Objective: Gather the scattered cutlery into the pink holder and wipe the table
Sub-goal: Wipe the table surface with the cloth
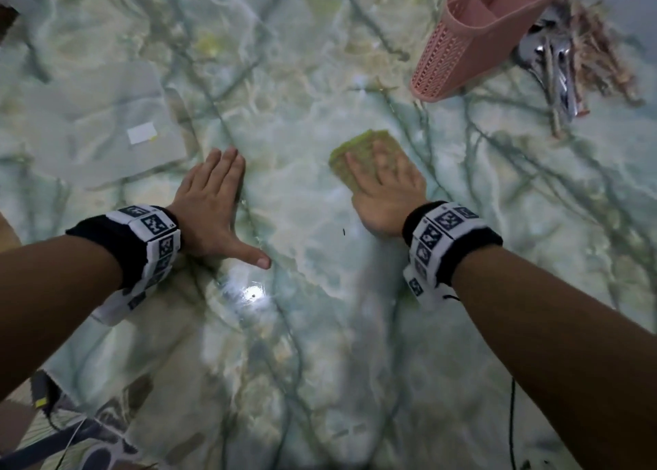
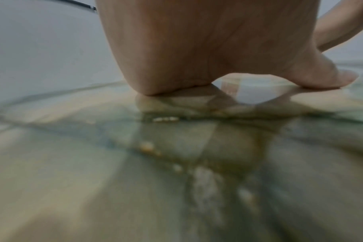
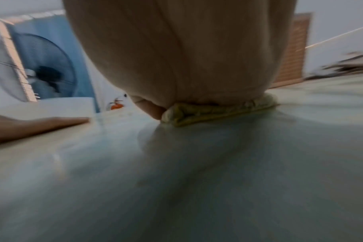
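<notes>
left hand [image 1: 209, 199] flat on table [image 1: 302, 327], right hand [image 1: 387, 192] pressing cloth [image 1: 359, 149]

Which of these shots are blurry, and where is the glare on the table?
Head view: right hand and yellow cloth motion-smeared, bright glare spot near the left hand on the marble table. Both wrist views: dim, the near tabletop soft and streaked.

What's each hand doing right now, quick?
Left hand: open, flat on the table, holding nothing.
Right hand: open, fingers straight, pressing the yellow cloth onto the table.
</notes>
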A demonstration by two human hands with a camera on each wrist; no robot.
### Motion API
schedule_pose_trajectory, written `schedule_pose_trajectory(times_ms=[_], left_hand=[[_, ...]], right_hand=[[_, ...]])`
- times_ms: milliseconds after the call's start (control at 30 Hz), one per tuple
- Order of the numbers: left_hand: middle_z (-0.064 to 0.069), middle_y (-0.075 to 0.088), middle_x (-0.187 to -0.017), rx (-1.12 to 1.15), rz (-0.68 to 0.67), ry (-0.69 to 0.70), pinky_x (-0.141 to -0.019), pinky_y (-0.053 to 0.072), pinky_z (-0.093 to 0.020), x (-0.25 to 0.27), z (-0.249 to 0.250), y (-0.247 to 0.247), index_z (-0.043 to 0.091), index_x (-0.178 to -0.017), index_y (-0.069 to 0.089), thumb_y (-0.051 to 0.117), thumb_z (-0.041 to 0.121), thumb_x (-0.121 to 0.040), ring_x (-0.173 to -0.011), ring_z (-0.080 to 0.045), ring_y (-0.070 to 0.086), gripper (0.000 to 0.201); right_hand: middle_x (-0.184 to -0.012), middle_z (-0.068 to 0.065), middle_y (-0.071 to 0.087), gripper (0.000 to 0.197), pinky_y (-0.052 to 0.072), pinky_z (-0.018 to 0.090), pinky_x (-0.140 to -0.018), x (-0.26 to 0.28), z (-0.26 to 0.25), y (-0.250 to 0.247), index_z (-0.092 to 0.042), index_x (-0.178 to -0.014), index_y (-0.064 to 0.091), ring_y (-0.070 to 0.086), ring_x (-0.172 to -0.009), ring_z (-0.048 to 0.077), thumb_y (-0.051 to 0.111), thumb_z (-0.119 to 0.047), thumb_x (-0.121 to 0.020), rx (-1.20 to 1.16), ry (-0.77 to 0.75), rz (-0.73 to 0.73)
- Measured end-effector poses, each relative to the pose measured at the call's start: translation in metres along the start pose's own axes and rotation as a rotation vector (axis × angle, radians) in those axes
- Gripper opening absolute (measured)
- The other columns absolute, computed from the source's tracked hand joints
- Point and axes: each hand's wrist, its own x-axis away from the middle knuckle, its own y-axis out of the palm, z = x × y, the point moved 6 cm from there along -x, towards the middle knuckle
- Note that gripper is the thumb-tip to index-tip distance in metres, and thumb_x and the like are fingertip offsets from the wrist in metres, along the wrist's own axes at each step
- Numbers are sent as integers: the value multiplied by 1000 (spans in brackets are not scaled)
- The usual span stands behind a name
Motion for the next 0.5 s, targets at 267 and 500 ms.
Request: schedule_pose_trajectory(times_ms=[267,500], left_hand=[[-3,-29,-165,-5,-10,3,-123,-11,-41,-1,2,0,16,-156,-25,39,113,-20,-151,-22,-27,179],[-2,-33,-163,7,-27,11,-120,-16,-39,-1,0,1,17,-154,-30,46,111,-26,-149,-22,-32,176]], right_hand=[[-167,-3,-23,68,-11,51,-123,-29,33,-30,-53,-155,-11,-20,-154,33,19,-49,-94,-141,227,92],[-170,4,-10,76,-5,65,-120,-68,1,-54,-50,-157,1,-13,-154,41,24,-58,-85,-296,196,86]])
